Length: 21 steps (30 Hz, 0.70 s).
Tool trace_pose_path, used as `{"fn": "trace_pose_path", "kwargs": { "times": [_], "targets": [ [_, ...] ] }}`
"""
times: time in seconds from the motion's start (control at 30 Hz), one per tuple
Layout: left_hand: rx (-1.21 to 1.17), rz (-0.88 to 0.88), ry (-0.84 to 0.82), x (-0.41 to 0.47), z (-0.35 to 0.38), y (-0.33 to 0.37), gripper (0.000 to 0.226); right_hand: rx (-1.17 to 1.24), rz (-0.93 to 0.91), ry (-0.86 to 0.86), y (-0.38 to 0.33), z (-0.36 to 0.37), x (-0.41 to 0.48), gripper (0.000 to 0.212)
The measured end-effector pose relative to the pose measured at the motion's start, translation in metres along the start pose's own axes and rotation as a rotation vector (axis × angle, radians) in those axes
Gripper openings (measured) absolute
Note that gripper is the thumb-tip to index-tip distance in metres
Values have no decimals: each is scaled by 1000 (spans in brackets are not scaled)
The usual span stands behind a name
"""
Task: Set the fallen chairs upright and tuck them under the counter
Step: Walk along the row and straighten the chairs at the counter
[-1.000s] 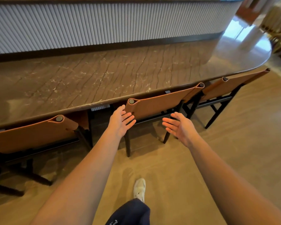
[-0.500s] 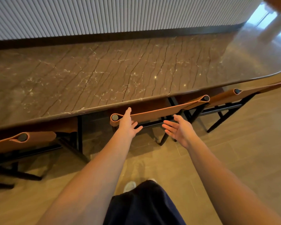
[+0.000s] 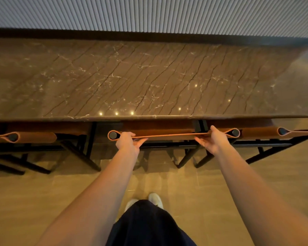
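Both hands have come onto the backrest since a second ago, when they hovered open short of it; your view now looks almost straight down.

- Left hand (image 3: pixel 127 142): curled over the top edge of the middle chair (image 3: pixel 171 135) by its left post, fingers on the far side, thumb along the near side.
- Right hand (image 3: pixel 212 141): clamped on the same edge by the right post, thumb over the far face, fingers on the near face.
- Middle chair: upright, backrest parallel to the lip of the counter (image 3: pixel 149 77) and just outside it, seat partly beneath the overhang, rear legs out on the floor (image 3: pixel 43 201).
- Left chair (image 3: pixel 25 137): upright and tucked, with an open gap between its backrest and the middle chair's left post.
- Right chair (image 3: pixel 281 131): upright, its leather just beside the middle chair's right post; you cannot tell whether they touch.
- Floor: open tan tile from the chair legs back to your shoes (image 3: pixel 155 199).
- Fluted wall panel (image 3: pixel 149 13): rises along the counter's far edge.
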<state>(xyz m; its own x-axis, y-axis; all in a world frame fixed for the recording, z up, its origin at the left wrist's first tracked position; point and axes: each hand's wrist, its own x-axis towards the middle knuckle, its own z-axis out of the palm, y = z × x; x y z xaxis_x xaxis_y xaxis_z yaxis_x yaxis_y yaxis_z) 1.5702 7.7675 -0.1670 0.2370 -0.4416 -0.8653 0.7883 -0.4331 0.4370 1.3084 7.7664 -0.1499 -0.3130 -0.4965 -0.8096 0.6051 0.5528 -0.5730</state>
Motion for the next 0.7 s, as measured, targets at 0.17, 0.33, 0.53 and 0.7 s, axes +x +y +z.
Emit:
{"fn": "trace_pose_path", "kwargs": {
  "times": [0.17,0.33,0.53,0.7],
  "targets": [
    [8,19,30,-4,-11,7,31,60,48,-14,3,3,5,39],
    [1,42,67,-1,-36,23,36,113,89,-41,24,12,-5,24],
    [0,80,68,8,-55,57,41,98,81,-82,53,38,-10,10],
    [-10,84,36,17,-54,71,41,65,41,-80,54,52,-6,11]
  ]
}}
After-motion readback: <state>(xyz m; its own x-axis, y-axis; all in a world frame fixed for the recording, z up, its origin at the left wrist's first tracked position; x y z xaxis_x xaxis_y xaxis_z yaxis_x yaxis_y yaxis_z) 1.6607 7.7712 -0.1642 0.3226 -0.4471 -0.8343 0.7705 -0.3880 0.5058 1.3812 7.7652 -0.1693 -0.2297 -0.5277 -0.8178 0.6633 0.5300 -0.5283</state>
